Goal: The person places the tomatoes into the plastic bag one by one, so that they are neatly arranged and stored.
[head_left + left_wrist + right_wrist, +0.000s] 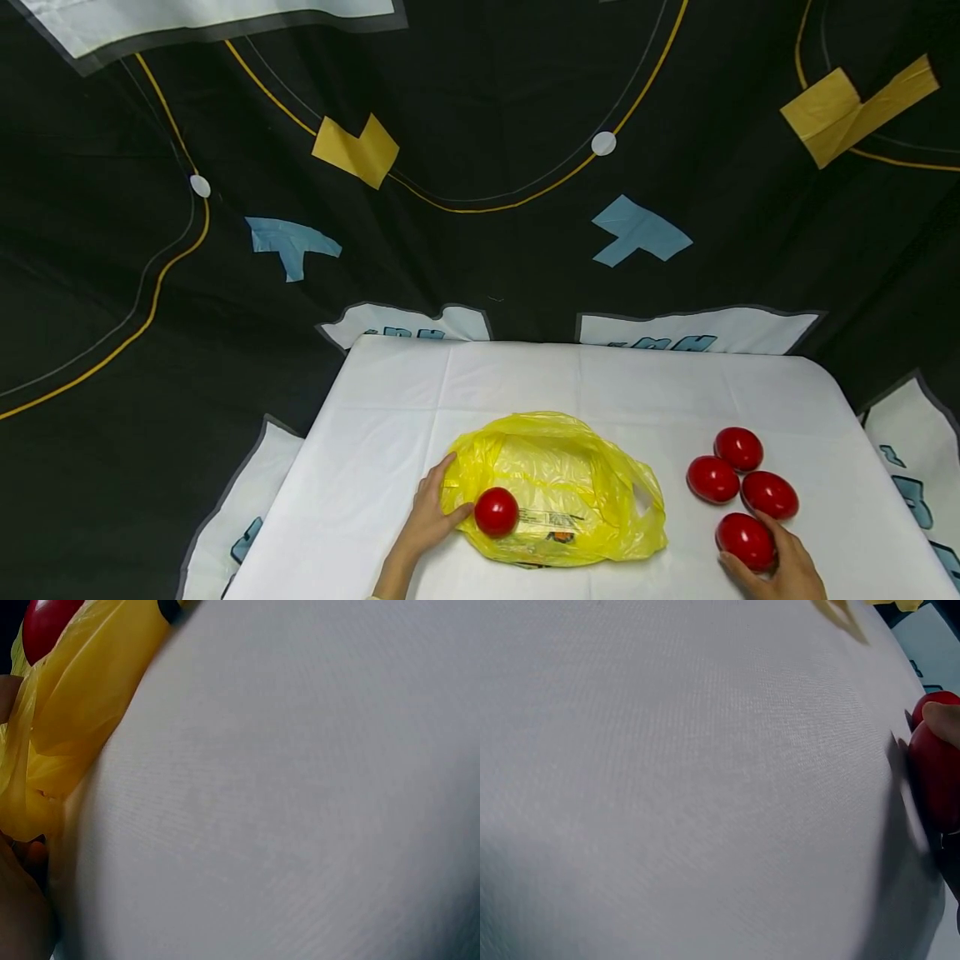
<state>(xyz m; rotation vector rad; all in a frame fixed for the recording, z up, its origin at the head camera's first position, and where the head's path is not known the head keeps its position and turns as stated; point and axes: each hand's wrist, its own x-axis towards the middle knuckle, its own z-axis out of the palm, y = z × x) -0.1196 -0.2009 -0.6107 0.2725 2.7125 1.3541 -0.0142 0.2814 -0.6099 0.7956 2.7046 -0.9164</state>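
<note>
A yellow plastic bag [600,500] lies spread on the white table with its mouth towards me. My left hand [431,517] pinches the bag's left edge; folds of yellow film run between thumb and fingers in the left wrist view. One glossy red ball [497,512] rests at the bag's left part, beside the left thumb. At the right, my right hand [783,567] grips the nearest red ball [744,540], thumb and fingers on either side of it. In the right wrist view the thumb [941,722] lies against that ball.
Three more glossy red balls, among them the farthest ball [738,448], sit close together just beyond my right hand. A white cloth [405,392] covers the table. Behind it hangs a black curtain [465,267] with yellow lines and blue shapes.
</note>
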